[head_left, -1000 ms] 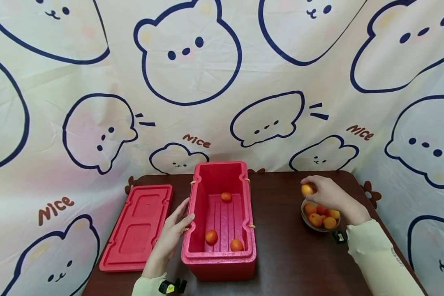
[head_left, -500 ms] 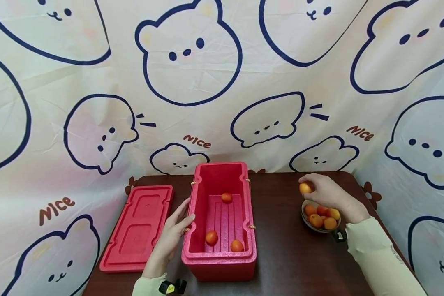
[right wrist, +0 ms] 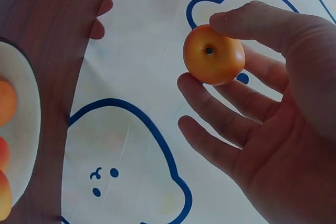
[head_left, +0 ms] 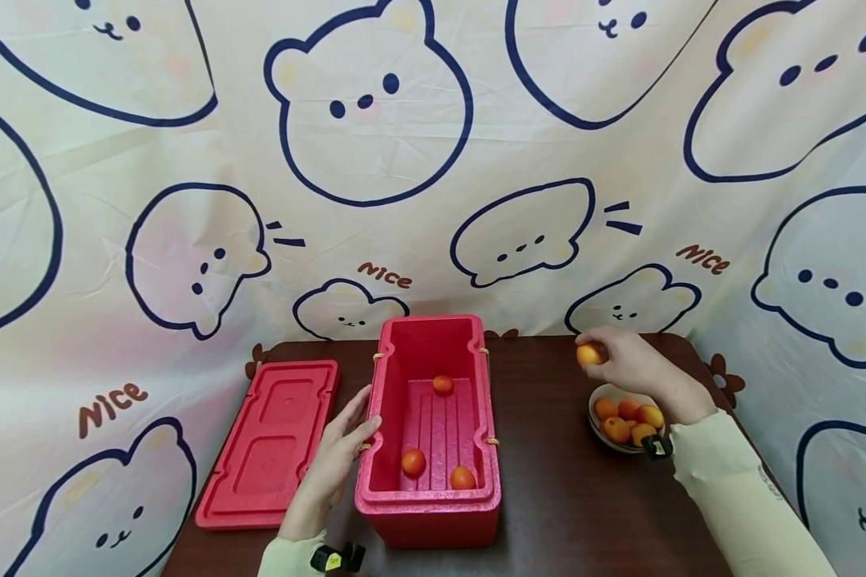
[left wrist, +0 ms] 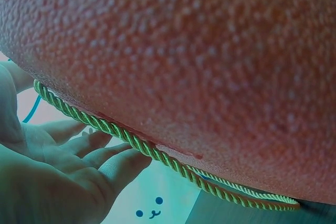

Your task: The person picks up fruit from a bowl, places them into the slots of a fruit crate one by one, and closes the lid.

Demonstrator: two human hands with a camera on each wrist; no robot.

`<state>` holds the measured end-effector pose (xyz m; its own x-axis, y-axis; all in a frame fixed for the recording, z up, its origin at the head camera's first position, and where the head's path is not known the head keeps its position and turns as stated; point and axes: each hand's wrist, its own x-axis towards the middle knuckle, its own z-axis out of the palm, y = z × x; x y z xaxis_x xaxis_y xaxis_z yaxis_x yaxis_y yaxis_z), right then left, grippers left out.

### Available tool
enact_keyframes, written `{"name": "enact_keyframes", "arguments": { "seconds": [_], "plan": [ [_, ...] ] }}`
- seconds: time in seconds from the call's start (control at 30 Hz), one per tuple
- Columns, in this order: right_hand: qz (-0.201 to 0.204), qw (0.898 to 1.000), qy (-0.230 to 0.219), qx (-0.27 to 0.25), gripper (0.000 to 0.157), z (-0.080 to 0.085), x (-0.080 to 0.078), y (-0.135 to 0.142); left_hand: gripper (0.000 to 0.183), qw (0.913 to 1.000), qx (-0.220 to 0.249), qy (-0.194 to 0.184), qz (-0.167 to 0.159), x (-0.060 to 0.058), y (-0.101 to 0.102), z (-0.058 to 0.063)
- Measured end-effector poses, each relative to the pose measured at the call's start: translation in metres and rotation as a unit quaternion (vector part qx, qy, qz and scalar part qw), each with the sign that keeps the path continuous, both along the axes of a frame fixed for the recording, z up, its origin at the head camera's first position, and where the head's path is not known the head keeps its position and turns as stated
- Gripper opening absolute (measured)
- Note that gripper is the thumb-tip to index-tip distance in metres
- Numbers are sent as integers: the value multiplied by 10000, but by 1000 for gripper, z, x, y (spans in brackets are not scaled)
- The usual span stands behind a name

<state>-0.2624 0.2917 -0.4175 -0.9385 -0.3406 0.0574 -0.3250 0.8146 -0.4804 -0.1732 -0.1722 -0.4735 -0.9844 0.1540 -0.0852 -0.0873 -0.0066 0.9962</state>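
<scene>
A red foam box [head_left: 433, 505] stands open in the middle of the dark table, with three small orange fruits [head_left: 413, 462] on its ribbed floor. My left hand [head_left: 346, 445] rests with straight fingers against the box's left wall [left wrist: 210, 66], beside a green cord [left wrist: 157, 153]. My right hand [head_left: 617, 359] pinches one orange fruit [head_left: 588, 354] [right wrist: 213, 54] between thumb and fingertips, lifted above the table to the right of the box. Below it sits a small bowl [head_left: 593, 417] holding several more orange fruits [head_left: 616, 429].
The box's red lid [head_left: 270, 441] lies flat on the table to the left of the box. A cartoon bear cloth [head_left: 368, 160] hangs behind the table and at its sides. The table edge runs close to the bowl on the right.
My right hand has lifted the orange fruit up and slightly left, away from the bowl. The left hand and the box have stayed still.
</scene>
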Motion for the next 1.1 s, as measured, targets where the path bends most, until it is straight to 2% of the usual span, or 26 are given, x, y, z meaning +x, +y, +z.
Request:
{"name": "enact_keyframes", "arguments": {
  "seconds": [0.5,0.8,1.1],
  "plan": [
    [161,9997,180,19,34,10,-8,-15,69,10000,12,-38,1,-1,0,0],
    [127,9999,84,-56,35,14,-13,-25,70,10000,-3,-45,16,-1,0,0],
    [265,9996,32,-125,35,19,-16,-38,71,10000,-12,-73,20,-1,0,1]
  ]
}}
